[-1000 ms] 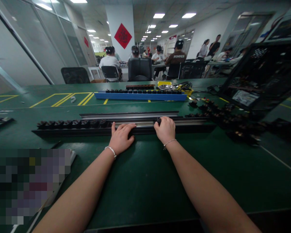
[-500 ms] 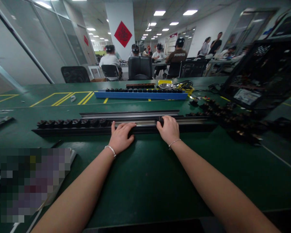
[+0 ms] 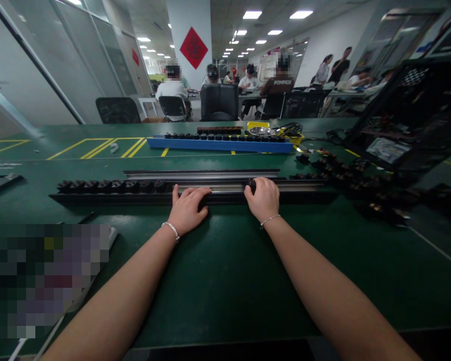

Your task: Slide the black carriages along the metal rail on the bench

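A long black rail [image 3: 225, 199] with a shiny metal channel lies across the green table in front of me. Several small black parts [image 3: 116, 186] stand in a row along its left end. My left hand [image 3: 188, 209] rests with spread fingers on the rail, just right of that row. Further right, my right hand [image 3: 263, 199] has its fingers closed around a small black part [image 3: 250, 184] at the channel; the fingers cover most of it. Directly behind lies a second metal rail [image 3: 203, 174].
Loose black parts [image 3: 338, 173] are heaped at the right. A blue rail [image 3: 225, 146] with black parts lies further back, near a metal dish [image 3: 262, 132]. At the right stands a large black case [image 3: 402, 115]. A blurred-out flat object [image 3: 60, 276] lies front left. People sit in the background.
Both hands stay almost in place on the rail. The view has tilted and shifted slightly.
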`<state>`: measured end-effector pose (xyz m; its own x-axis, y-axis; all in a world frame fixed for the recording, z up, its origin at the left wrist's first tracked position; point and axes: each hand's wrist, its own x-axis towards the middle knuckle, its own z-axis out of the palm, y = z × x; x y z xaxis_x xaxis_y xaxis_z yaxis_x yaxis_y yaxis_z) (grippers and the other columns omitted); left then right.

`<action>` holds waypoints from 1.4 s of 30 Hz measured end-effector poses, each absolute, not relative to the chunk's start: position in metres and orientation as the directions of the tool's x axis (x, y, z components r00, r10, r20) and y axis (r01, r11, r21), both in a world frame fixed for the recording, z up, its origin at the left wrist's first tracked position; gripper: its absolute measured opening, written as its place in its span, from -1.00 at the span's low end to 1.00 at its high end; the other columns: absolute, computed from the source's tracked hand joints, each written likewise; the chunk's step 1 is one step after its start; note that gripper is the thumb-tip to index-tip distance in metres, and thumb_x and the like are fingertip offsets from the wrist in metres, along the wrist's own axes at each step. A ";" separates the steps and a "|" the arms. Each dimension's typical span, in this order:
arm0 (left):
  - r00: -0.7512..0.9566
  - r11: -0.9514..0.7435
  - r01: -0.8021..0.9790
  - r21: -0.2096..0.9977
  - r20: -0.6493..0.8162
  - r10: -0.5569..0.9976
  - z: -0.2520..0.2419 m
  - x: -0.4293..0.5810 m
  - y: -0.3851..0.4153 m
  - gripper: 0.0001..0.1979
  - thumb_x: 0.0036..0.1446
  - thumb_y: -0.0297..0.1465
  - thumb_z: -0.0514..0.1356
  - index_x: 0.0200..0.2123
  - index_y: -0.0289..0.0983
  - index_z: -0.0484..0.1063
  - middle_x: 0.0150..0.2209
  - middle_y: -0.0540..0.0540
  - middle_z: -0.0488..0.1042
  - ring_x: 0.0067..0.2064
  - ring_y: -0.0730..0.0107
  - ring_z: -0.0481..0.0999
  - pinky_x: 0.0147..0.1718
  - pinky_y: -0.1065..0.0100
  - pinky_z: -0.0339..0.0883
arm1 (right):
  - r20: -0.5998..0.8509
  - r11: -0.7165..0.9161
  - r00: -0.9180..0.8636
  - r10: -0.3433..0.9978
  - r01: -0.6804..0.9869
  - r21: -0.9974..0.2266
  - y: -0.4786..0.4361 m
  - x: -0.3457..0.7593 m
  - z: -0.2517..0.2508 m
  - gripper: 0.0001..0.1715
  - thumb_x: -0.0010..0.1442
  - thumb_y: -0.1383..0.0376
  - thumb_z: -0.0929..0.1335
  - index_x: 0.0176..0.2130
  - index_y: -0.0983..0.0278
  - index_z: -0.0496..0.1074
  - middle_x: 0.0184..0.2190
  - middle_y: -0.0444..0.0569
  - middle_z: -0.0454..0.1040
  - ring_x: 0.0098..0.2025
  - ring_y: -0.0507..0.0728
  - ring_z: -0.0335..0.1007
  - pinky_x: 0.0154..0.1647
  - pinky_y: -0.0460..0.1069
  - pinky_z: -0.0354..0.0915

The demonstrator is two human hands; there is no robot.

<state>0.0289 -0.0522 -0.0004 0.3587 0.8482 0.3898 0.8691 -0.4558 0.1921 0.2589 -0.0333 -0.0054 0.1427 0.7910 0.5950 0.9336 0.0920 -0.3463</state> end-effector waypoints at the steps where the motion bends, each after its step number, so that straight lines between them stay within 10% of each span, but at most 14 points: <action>1: 0.359 -0.456 0.869 0.193 0.390 0.848 0.000 0.029 -0.052 -0.53 0.05 -0.34 0.10 0.08 -0.02 0.22 0.10 0.04 0.38 0.12 0.19 0.29 0.21 -0.18 -0.51 | 0.595 0.092 0.144 0.790 0.933 -0.347 -0.033 0.259 -0.005 -0.63 0.14 0.19 0.23 -0.16 0.37 0.42 -0.13 0.14 0.44 -0.03 0.24 0.25 0.05 0.09 0.08; 42: 0.358 -0.455 0.869 0.193 0.389 0.849 -0.001 0.028 -0.052 -0.53 0.06 -0.34 0.08 0.09 -0.01 0.22 0.11 0.02 0.37 0.12 0.17 0.30 0.21 -0.20 -0.48 | 0.566 -0.002 0.233 0.791 0.925 -0.379 -0.036 0.287 0.000 -0.63 0.11 0.21 0.21 -0.20 0.37 0.44 -0.17 0.14 0.45 -0.11 0.24 0.27 -0.01 0.10 0.12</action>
